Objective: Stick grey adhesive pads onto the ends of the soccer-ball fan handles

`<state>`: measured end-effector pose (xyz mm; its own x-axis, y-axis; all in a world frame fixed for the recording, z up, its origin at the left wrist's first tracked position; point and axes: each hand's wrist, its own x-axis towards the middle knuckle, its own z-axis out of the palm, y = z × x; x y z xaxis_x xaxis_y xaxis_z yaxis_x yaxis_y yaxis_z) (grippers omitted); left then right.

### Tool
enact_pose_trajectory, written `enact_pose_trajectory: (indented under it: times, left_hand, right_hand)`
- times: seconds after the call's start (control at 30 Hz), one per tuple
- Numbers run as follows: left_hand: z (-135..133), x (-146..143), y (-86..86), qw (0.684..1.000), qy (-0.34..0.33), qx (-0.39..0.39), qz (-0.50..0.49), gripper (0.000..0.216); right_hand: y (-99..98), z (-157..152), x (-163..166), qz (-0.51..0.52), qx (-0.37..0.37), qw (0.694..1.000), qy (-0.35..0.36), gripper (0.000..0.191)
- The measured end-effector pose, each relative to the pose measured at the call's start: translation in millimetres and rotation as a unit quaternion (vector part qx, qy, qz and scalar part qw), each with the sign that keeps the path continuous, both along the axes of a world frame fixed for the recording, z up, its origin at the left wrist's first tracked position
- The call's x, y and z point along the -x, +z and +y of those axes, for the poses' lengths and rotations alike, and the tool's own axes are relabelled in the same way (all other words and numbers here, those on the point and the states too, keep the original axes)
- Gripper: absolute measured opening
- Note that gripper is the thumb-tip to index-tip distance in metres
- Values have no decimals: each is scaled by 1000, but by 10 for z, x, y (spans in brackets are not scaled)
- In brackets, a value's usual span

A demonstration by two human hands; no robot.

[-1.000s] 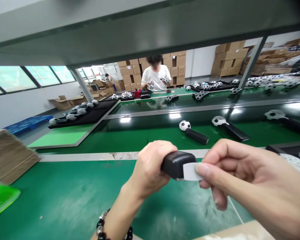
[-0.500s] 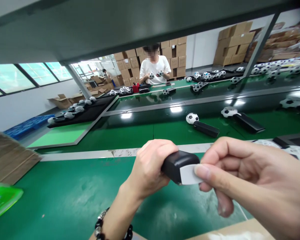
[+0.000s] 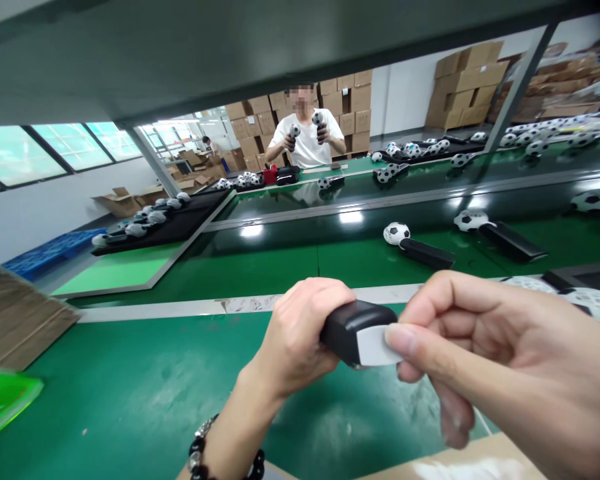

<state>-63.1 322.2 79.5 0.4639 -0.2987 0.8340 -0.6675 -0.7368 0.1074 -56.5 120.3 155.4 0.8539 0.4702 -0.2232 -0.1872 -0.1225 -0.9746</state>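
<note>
My left hand (image 3: pixel 300 327) is wrapped round a black handle (image 3: pixel 347 330), whose flat end faces right. Between the thumb and forefinger of my right hand (image 3: pixel 460 340) is a white sticker (image 3: pixel 375 345), which lies against that end of the handle. Whether the sticker is stuck down all over I cannot tell. The far part of the handle is hidden by my left hand. On the belt beyond lie a soccer-ball-headed item (image 3: pixel 396 234) with a black handle and a second one (image 3: pixel 473 221) like it.
A green worktop (image 3: pixel 155 380) spans the front, with a pale rail (image 3: pixel 180 308) along it. A cardboard box (image 3: pixel 20 317) and a bright green packet (image 3: pixel 5 397) sit at left. Across the belt a person (image 3: pixel 307 140) holds two ball-headed items. A grey shelf (image 3: pixel 230 53) hangs overhead.
The ball-headed items on the near belt have shifted right. The person opposite has raised the two items. My hands keep nearly the same hold on handle and sticker.
</note>
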Motion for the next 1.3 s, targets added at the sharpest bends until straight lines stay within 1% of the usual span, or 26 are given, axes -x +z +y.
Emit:
enact_pose_trajectory:
  times: [0.2,0.53,0.83,0.93,1.0,1.07,1.13,1.17,1.23,1.27,1.3]
  left_hand:
    - [-5,4,-4,1000,-5,0,5,18]
    - [-2,3,-17,1000,-11,4,6,23]
    - [5,11,-34,999,-22,16,21,24]
    - [9,11,-28,1000,-18,10,16,22]
    - [17,10,-25,1000,-13,1,6,22]
    - [25,6,-23,1000,-8,-8,-9,22]
    - [26,-5,-23,999,0,-21,-28,20]
    - [22,-13,-27,999,2,-30,-40,17]
    - [9,-30,-45,998,-8,-37,-53,13]
    - [3,-37,-62,998,-22,-25,-51,14]
    - [0,-42,-84,998,-38,-3,-43,18]
  right_hand:
    - [9,-4,-3,-2,-1,1000,-2,21]
    - [-23,-8,0,5,-29,1000,6,22]
    - [-17,6,17,8,-23,1000,-6,23]
    - [-1,20,37,5,-21,1000,-14,24]
    - [-2,38,66,-3,-7,1000,-19,23]
    - [-33,55,96,-39,27,998,-30,22]
    - [-101,55,100,-134,71,987,-50,19]
    - [-145,45,86,-199,93,973,-65,18]
    - [-237,7,21,-321,130,934,-88,19]
    - [-275,-15,-22,-364,145,916,-92,23]
    - [-303,-34,-65,-386,154,905,-89,26]
